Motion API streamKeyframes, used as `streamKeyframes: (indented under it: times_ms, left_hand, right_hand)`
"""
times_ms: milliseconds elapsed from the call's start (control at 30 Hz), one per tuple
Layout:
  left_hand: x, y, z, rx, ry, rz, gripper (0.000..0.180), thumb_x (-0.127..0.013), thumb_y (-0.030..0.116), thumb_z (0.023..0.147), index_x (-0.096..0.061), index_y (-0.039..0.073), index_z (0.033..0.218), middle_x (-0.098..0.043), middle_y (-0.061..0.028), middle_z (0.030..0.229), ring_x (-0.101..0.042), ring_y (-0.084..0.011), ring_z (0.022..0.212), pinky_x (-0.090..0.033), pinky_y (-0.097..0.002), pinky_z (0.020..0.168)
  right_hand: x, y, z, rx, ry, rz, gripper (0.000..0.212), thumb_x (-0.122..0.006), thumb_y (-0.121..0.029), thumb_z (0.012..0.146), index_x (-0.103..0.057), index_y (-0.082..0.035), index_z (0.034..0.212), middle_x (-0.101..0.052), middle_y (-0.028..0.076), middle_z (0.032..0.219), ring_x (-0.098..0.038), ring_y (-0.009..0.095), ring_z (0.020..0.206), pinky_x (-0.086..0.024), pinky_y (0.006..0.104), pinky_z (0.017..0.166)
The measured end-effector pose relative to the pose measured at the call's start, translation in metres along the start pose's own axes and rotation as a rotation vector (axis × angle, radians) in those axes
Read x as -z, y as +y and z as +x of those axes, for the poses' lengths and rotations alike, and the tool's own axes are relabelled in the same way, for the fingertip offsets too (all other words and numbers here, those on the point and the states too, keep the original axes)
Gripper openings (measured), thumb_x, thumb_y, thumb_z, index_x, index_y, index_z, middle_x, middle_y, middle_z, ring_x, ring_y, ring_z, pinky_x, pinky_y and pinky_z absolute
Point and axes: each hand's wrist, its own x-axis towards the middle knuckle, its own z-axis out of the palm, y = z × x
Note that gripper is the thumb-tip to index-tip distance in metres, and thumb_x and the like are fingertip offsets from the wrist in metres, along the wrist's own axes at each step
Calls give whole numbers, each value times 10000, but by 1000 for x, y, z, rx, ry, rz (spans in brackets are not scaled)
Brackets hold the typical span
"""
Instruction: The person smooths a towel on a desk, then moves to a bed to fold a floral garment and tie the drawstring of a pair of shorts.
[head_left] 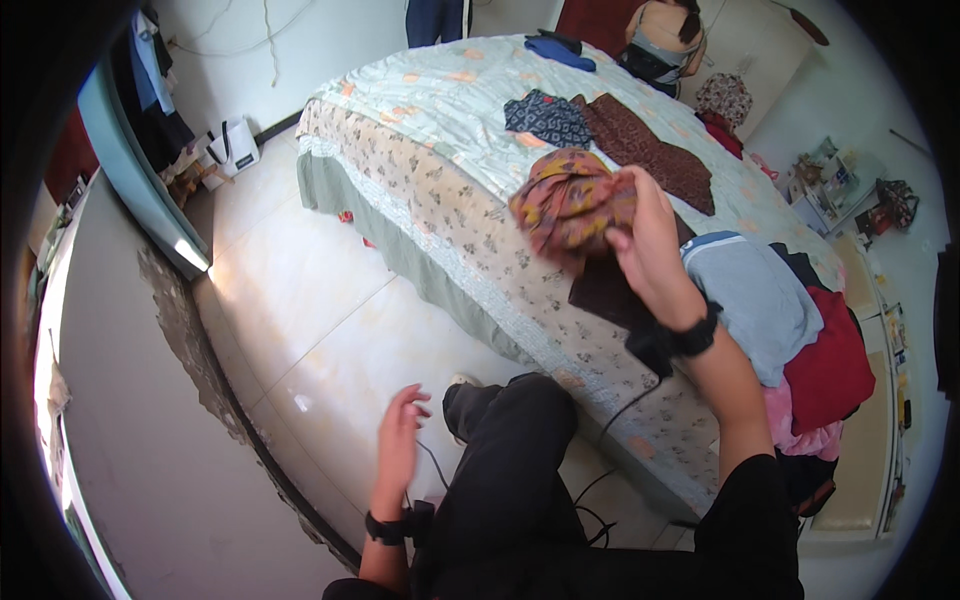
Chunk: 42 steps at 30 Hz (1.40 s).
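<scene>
My right hand grips a bunched piece of patterned cloth, pinkish-orange with yellow and dark patches, above the near side of the bed. Its exact kind cannot be made out while it is crumpled. Part of a dark brown cloth shows below it on the bed. My left hand hangs low beside my leg, with loosely bent fingers apart and nothing in them. Each of my wrists wears a black band.
The bed has a floral cover. On it lie a blue patterned cloth, a brown patterned garment and a pile with light-blue cloth and red cloth. Another person is beyond the bed. A peeling wall stands left.
</scene>
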Motion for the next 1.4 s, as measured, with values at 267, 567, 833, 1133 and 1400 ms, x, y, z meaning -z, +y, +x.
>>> streamKeyframes:
  times_ms: [267,567,833,1133,1400]
  left_hand:
    - [-60,191,-39,-66,-315,501,610,-672,161,789,-427,-16,1318,-568,-216,1207,-601,-313,1021,-453,-348,907]
    - [21,72,-43,-578,-324,504,287,-506,181,887,-604,-5,1082,-663,-156,845,-657,-265,694,-520,-316,637]
    - [48,105,-21,-314,416,-142,348,-474,125,911,-468,-19,1228,-533,-114,1204,-513,-184,1100,-404,-305,962]
    - [36,181,36,-820,512,-7,305,-463,43,913,-518,-36,1203,-617,-168,1009,-594,-164,676,-495,-255,581]
    - [48,139,18,-953,538,402,337,-554,-41,817,-550,-38,1154,-557,-176,1219,-543,-260,1109,-395,-372,1000]
  right_hand:
    - [20,-36,-151,-159,-983,-51,172,-375,-50,878,-526,-29,796,-556,44,738,-538,126,652,-448,261,593]
    - [112,-18,-144,115,-397,-111,295,-376,-118,882,-503,-2,642,-527,95,692,-492,190,657,-420,296,685]
    - [197,-19,-127,135,-323,221,224,-294,-94,911,-314,-98,688,-435,22,775,-409,132,784,-343,253,851]
    - [187,-90,-151,403,345,-34,248,-408,-194,913,-545,-3,991,-570,89,1024,-539,193,992,-407,327,926]
    - [227,-71,-189,508,394,-338,201,-327,-170,936,-466,-27,908,-562,144,957,-563,224,828,-474,351,776]
